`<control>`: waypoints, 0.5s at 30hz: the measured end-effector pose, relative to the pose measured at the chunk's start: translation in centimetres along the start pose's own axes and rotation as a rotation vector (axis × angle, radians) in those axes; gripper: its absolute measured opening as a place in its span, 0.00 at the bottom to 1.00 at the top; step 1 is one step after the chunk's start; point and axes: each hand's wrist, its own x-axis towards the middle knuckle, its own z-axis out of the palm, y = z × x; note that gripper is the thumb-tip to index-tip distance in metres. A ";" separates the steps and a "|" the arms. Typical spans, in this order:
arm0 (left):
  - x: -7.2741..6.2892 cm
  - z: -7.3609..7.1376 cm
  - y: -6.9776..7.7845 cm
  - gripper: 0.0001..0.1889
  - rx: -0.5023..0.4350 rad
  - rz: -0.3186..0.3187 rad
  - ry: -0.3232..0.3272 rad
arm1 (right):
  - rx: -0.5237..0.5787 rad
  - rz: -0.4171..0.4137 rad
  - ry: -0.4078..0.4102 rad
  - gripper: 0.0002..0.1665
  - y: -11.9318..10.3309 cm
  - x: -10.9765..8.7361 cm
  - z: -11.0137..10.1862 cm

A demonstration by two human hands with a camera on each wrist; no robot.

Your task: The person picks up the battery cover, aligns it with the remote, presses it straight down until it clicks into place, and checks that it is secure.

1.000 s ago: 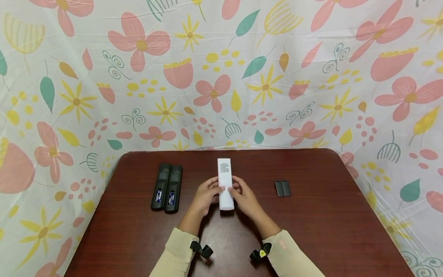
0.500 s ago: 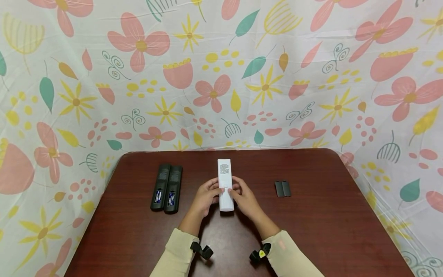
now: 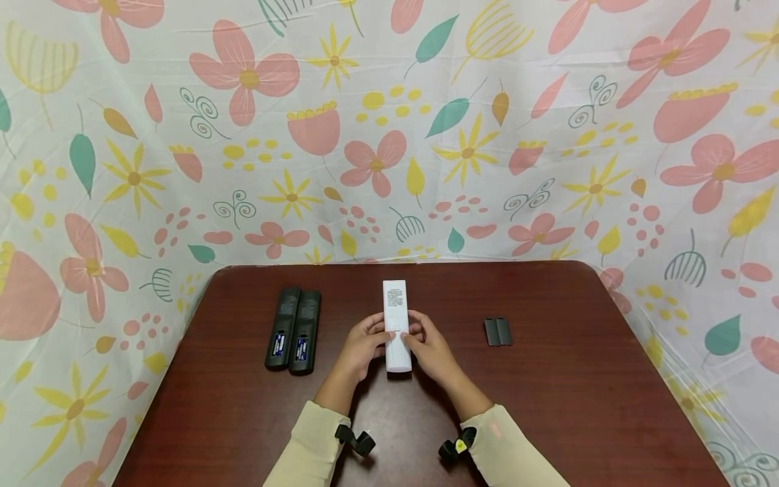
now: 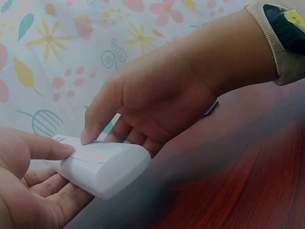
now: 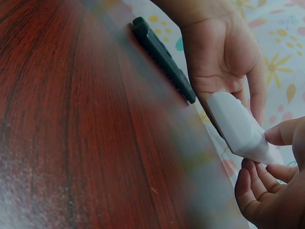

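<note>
A white remote control (image 3: pixel 397 318) is held between both hands above the table, its back with a printed label facing up. My left hand (image 3: pixel 360 346) grips its left side, thumb on the back and fingers curled beneath. From the other side my right hand (image 3: pixel 433 348) grips it the same way, so the two thumbs lie close together near the battery cover's upper edge. In the left wrist view the rounded end of the white remote (image 4: pixel 105 167) points toward the camera. The right wrist view shows the white remote (image 5: pixel 238 129) tilted, with fingers under it.
Two black remotes (image 3: pixel 283 331) lie side by side on the left of the brown table (image 3: pixel 548 406), backs up, with batteries showing in their bays. Two small dark battery covers (image 3: pixel 498 332) lie together at right. A flowered cloth (image 3: pixel 389 135) hangs behind the table.
The white remote has come very slightly nearer the person's body. Both hands keep their hold and their thumbs stay on its back; the other things have not moved.
</note>
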 end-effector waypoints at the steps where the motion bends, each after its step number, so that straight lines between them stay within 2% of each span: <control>1: 0.0 0.0 0.0 0.30 0.001 0.000 0.001 | 0.000 0.003 -0.001 0.32 0.0 0.0 0.0; 15: 0.1 -0.1 -0.3 0.30 0.048 -0.010 0.041 | 0.039 -0.033 0.001 0.31 0.8 0.0 0.4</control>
